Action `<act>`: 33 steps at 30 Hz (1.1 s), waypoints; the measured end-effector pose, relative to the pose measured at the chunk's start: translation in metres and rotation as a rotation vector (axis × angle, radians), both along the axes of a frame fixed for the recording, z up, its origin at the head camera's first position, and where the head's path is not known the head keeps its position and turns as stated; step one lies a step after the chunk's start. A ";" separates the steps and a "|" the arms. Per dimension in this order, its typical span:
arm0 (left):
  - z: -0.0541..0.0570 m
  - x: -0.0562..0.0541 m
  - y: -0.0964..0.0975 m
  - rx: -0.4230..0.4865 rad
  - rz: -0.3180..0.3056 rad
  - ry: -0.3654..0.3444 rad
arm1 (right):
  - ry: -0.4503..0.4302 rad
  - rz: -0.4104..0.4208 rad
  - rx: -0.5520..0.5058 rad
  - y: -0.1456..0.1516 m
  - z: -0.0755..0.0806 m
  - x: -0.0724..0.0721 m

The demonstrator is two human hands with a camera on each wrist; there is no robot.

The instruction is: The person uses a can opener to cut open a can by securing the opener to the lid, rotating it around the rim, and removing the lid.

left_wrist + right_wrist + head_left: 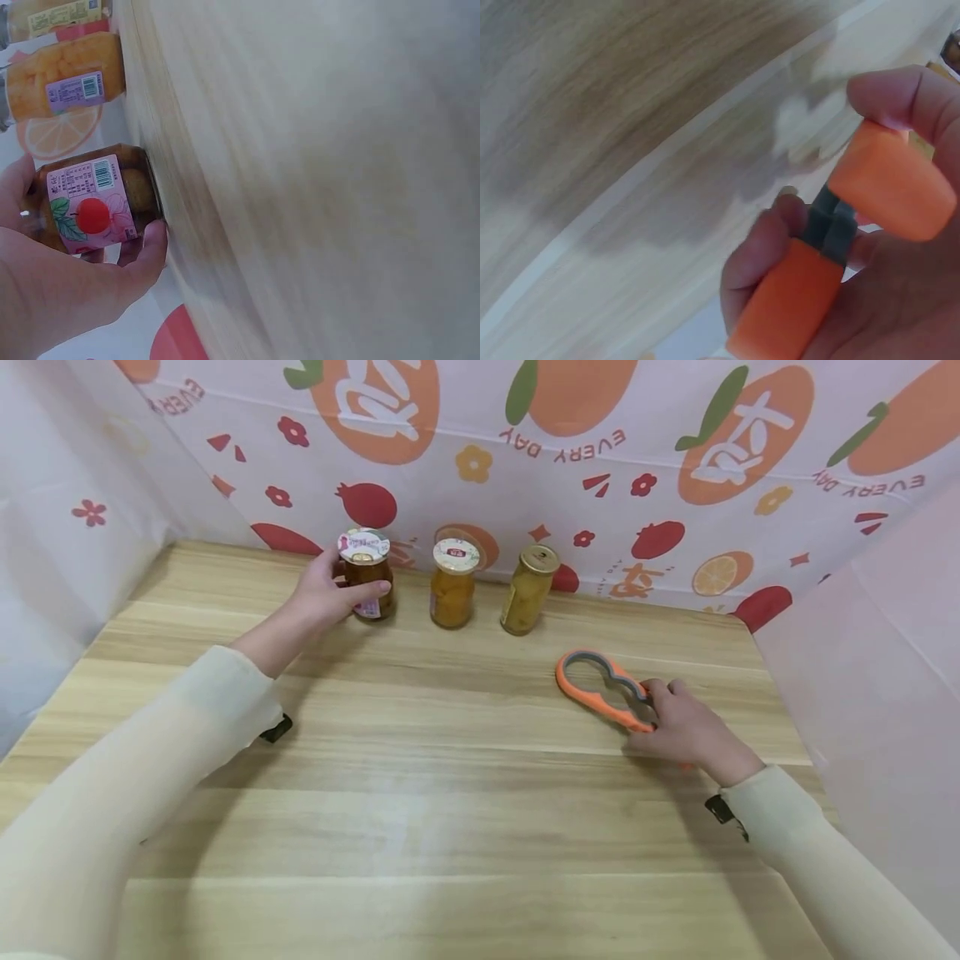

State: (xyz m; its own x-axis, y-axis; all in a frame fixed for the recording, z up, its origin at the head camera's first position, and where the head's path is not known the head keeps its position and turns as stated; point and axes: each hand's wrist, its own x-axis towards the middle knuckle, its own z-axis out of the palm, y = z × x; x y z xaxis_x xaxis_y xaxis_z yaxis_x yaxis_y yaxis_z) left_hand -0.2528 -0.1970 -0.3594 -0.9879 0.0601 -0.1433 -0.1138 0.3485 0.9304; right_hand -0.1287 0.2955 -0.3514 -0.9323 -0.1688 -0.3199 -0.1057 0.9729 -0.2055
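Note:
My left hand [321,597] is around a dark glass jar of fruit [370,576] with a patterned white lid, at the table's back left. In the left wrist view its pink label [91,204] faces the camera, with thumb and fingers on opposite sides. The jar stands upright. To the right, my right hand [688,732] grips an orange-and-grey jar opener [600,704] by its handles, rings pointing toward the jars. The right wrist view shows the two orange handle ends [892,180] between thumb and fingers, slightly apart.
Beside the held jar stand a jar of orange fruit [452,597] with a white lid and a taller jar of yellowish fruit [528,593] with a gold lid. A fruit-print cloth [480,502] hangs behind the wooden table [420,793]; pale sheets flank both sides.

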 end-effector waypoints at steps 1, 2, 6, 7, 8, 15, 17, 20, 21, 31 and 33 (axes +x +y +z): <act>0.000 0.002 -0.002 -0.003 -0.001 -0.001 | 0.000 0.005 -0.001 -0.002 0.000 0.000; 0.000 0.005 -0.003 -0.006 -0.003 -0.003 | 0.003 0.010 0.000 -0.004 0.001 0.000; 0.000 0.011 -0.004 -0.008 -0.022 -0.017 | 0.033 0.033 0.005 -0.008 0.000 0.002; 0.000 0.012 -0.004 -0.005 -0.028 -0.021 | 0.044 0.038 0.007 -0.009 0.000 0.002; 0.000 0.014 -0.004 -0.002 -0.033 -0.026 | 0.054 0.042 0.008 -0.009 -0.001 0.003; -0.001 0.028 -0.005 0.018 -0.069 -0.031 | 0.127 0.069 -0.021 -0.021 -0.001 0.009; -0.001 0.032 -0.004 0.016 -0.077 -0.029 | 0.140 0.083 -0.030 -0.026 0.001 0.011; -0.001 0.038 -0.002 0.027 -0.091 -0.026 | 0.153 0.106 -0.046 -0.033 0.003 0.016; -0.001 0.039 -0.001 0.032 -0.097 -0.025 | 0.156 0.113 -0.047 -0.035 0.003 0.018; -0.001 0.059 0.007 0.078 -0.144 -0.035 | 0.216 0.171 -0.100 -0.055 0.010 0.027; -0.001 0.062 0.010 0.089 -0.156 -0.041 | 0.227 0.185 -0.106 -0.057 0.013 0.029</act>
State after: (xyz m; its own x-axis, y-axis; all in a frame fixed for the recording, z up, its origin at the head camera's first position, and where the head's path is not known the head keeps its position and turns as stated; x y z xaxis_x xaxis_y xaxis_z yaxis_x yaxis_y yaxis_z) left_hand -0.1904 -0.1872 -0.3606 -0.9590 0.2262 -0.1708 -0.1037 0.2810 0.9541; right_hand -0.1001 0.2381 -0.3389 -0.9282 -0.3637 -0.0789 -0.3338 0.9072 -0.2561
